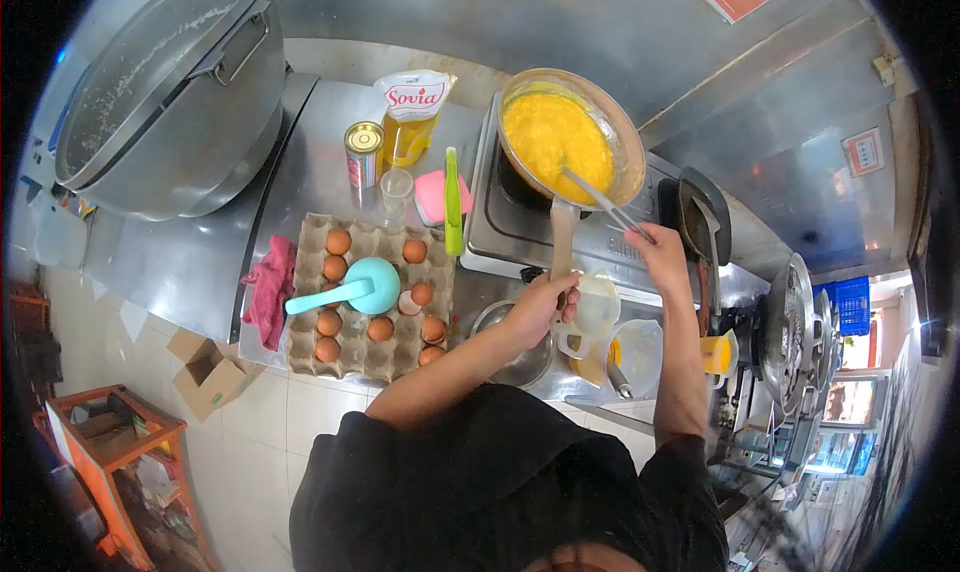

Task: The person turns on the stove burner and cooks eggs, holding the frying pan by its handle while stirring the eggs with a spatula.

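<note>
The left hand has its grip closed around the lower end of the pan handle, which points to the near edge of the desk. The pan is over the stove, toward the far edge of this desk, and it contains a thick yellow mixture. The grip of the right hand is also closed, and it holds metal tongs, whose tips go into the mixture at its near side. Near the left hand there is a clear jug, and a second jug is at the near edge. A metal bowl is partly hidden by the left forearm. Toward the near left corner of the desk lies a cardboard egg tray with several brown eggs, and a light blue ladle rests on it. A pink cloth is just beside the tray, at the left edge. Toward the far edge, an oil pouch stands next to a can. A green utensil is beside the left side of the stove.
</note>
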`<state>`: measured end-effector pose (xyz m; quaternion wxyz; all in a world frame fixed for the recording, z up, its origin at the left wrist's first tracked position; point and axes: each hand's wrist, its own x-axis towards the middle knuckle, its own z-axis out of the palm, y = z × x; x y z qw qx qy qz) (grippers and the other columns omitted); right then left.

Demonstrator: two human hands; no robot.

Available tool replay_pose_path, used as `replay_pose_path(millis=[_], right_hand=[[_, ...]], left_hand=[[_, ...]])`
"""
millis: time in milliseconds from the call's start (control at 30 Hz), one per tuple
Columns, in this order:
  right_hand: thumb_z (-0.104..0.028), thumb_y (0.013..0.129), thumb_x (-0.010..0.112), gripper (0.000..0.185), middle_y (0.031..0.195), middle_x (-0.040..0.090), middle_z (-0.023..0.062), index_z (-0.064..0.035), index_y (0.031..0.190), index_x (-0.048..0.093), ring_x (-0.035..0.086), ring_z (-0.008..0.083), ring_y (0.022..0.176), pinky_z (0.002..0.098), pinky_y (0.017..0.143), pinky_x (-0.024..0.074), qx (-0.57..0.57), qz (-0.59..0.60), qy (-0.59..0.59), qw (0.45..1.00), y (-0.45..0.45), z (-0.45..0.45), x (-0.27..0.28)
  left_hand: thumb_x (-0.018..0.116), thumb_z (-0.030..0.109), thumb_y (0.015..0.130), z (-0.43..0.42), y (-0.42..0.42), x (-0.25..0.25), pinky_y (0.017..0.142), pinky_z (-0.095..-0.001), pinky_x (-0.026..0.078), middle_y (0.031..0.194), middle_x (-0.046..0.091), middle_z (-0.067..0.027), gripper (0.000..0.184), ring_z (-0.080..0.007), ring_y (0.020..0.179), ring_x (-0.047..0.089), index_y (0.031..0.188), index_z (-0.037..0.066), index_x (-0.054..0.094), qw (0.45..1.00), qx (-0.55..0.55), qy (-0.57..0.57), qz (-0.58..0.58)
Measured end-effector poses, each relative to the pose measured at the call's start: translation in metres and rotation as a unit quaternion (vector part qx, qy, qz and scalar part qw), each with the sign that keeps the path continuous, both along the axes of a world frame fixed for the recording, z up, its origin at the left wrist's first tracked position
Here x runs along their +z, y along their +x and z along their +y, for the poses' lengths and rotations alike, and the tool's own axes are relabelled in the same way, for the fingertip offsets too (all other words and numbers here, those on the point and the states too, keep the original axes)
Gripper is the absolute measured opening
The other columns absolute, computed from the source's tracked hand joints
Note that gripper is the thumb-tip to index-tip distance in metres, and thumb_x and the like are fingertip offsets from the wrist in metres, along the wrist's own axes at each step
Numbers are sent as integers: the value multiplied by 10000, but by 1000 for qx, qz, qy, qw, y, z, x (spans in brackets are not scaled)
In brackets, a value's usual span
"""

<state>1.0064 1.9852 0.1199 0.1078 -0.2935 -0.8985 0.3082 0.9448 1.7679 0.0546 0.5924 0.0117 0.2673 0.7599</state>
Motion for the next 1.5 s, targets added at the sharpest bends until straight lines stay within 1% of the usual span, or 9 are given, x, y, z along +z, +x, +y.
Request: replay_pose_path(millis=[100, 267, 467, 567, 800, 933, 1067, 1300, 1500], right_hand=[[-215, 777, 625, 243, 720, 618, 203, 11, 863, 645, 600, 326, 675, 378, 637, 450, -43, -11, 184, 982, -8, -7, -6], [-223, 784, 622, 259, 785, 626, 206, -3, 920, 639, 608, 341, 696, 386, 657, 464, 24, -63, 94, 993, -4, -25, 34], [-164, 780, 612, 228, 785, 622, 200, -22, 958, 624, 611, 333, 696, 396, 656, 471, -11, -97, 299, 949, 6, -66, 116], [-142, 795, 579, 225, 703, 602, 187, -48, 996, 614, 601, 327, 668, 406, 655, 473, 75, -86, 373, 921, 16, -65, 137], [-126, 759, 545, 364, 755, 585, 57, -22, 1107, 556, 619, 179, 604, 289, 518, 499, 197, -359, 509, 757, 31, -142, 112], [-125, 756, 546, 310, 722, 575, 31, 4, 1037, 571, 612, 139, 585, 269, 504, 489, 177, -331, 525, 764, 6, -140, 55], [-112, 767, 524, 211, 691, 601, 93, -10, 941, 582, 630, 209, 605, 308, 524, 505, 135, -251, 542, 790, -45, -103, 23], [-156, 826, 489, 179, 719, 614, 154, -42, 803, 625, 622, 310, 663, 401, 590, 504, 84, -172, 493, 849, -44, -64, 120], [-191, 838, 506, 186, 742, 610, 151, -47, 797, 616, 595, 323, 658, 427, 589, 478, 107, -281, 437, 848, 15, -119, 163]], left_hand=[[502, 244, 903, 1, 0, -1, 483, -239, 360, 645, 485, 18, 171, -90, 510, 453, 805, 104, 485, 1000, 1, -2, 4], [495, 246, 907, 2, 0, -5, 485, -242, 365, 649, 486, 16, 178, -93, 508, 453, 805, 100, 487, 1000, 2, 13, 4], [487, 236, 909, 5, 1, -10, 480, -243, 366, 646, 480, 14, 162, -92, 502, 452, 824, 98, 481, 1000, -1, 21, 0], [487, 231, 908, 3, -1, -3, 475, -243, 363, 645, 478, 12, 156, -91, 502, 452, 828, 97, 475, 1000, -6, -4, -10], [504, 226, 899, 2, -1, -1, 472, -232, 353, 645, 473, 10, 153, -91, 501, 440, 817, 103, 463, 999, -11, -1, -38], [512, 231, 894, 2, 0, -3, 470, -226, 342, 648, 467, 11, 153, -93, 510, 442, 825, 105, 458, 999, -10, -8, -46], [510, 236, 895, 3, 0, -3, 471, -229, 350, 651, 470, 11, 154, -88, 514, 445, 829, 105, 465, 1000, -5, -10, -4], [500, 232, 898, 2, 0, -2, 483, -234, 360, 656, 482, 14, 151, -91, 508, 450, 822, 104, 477, 1000, -3, 14, -6], [488, 242, 905, 2, 0, -3, 488, -233, 363, 653, 479, 18, 159, -92, 508, 450, 824, 106, 475, 999, -31, 2, -4]])
